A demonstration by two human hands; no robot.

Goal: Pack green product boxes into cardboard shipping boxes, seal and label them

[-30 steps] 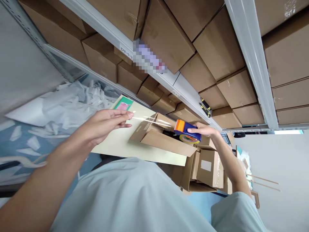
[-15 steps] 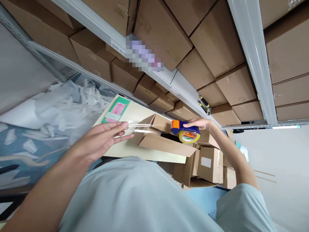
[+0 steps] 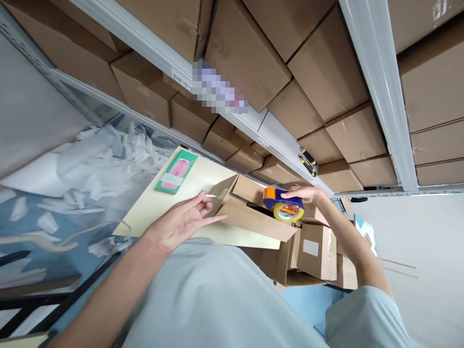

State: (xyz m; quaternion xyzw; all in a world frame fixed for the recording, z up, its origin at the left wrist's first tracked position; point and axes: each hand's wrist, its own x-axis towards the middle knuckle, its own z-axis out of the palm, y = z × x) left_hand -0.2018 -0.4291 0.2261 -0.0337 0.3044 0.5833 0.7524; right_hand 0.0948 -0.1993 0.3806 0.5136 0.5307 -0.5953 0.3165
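Observation:
My right hand (image 3: 302, 194) grips a blue and orange tape dispenser (image 3: 284, 194) with a yellow-edged roll in it, over the right part of an open cardboard box (image 3: 253, 220). At the box's left end, my left hand (image 3: 186, 217) pinches a thin strip of clear tape (image 3: 210, 195) between thumb and forefinger, its other fingers apart. Only a short bright glint of the strip shows. The box lies on a pale yellow tabletop (image 3: 145, 208) with a long flap folded out towards me. Beyond my left hand is a green and pink flat package (image 3: 176, 171).
Shelves full of cardboard boxes (image 3: 250, 53) rise in front. Two yellow and black cutters (image 3: 308, 162) lie on a shelf edge (image 3: 277, 140). More boxes (image 3: 315, 251) stand at the right. White scrap (image 3: 108, 150) covers the floor at left.
My left hand has moved right, towards the box's left end, with the tape. My right hand and the dispenser have shifted slightly right and down in view. The stretched tape shows less.

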